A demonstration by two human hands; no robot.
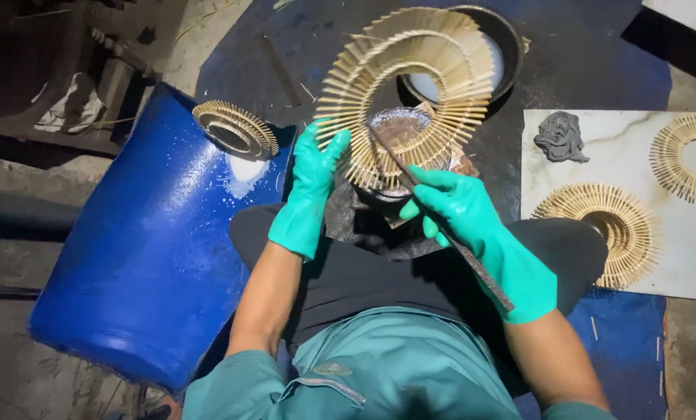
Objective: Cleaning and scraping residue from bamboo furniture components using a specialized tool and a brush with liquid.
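I hold a spiral wreath of thin bamboo sticks point(406, 85) up in front of me, above my lap and over a dark round bowl point(484, 47) on the floor. I judge it light but brittle: the sticks fan out like spokes and would likely snap or spring loose if squeezed across their tips, so the place to hold it is the outer rim band, flat between fingers and thumb. My left hand point(311, 187), in a green rubber glove, does that: fingers half closed, pinching the lower left edge of the wreath. My right hand point(461, 206), gloved too, is wrapped shut around a long dark flat tool point(449, 233), its tip reaching into the wreath's middle near a small glittery dish point(398, 128). A blue drum point(153, 249) lies at my left with a smaller stick ring point(235, 128) on it. Two more rings point(605, 229) lie on a marble slab point(675, 257) at my right.
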